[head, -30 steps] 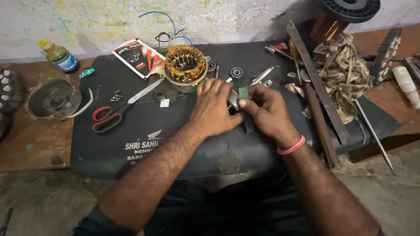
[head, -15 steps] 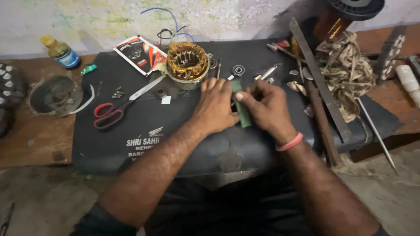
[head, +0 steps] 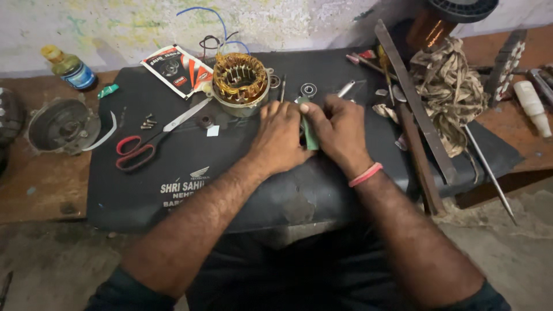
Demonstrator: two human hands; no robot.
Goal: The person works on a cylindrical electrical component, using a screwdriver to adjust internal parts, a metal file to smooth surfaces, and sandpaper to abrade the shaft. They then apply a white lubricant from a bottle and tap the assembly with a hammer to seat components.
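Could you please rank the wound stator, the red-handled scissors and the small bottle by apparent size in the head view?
1. Red-handled scissors, longest.
2. Wound stator, bulkier though shorter, so close to the scissors.
3. Small bottle, smallest.

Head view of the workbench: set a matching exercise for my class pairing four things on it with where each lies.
Things:
1. red-handled scissors
2. copper-wound round stator
3. thin green strip
4. small bottle with yellow cap

Places:
A. between the left hand and right hand
B. far left, by the wall
C. on the black mat, left of the hands
D. just beyond the left hand

Pairs: 1-C, 2-D, 3-A, 4-B
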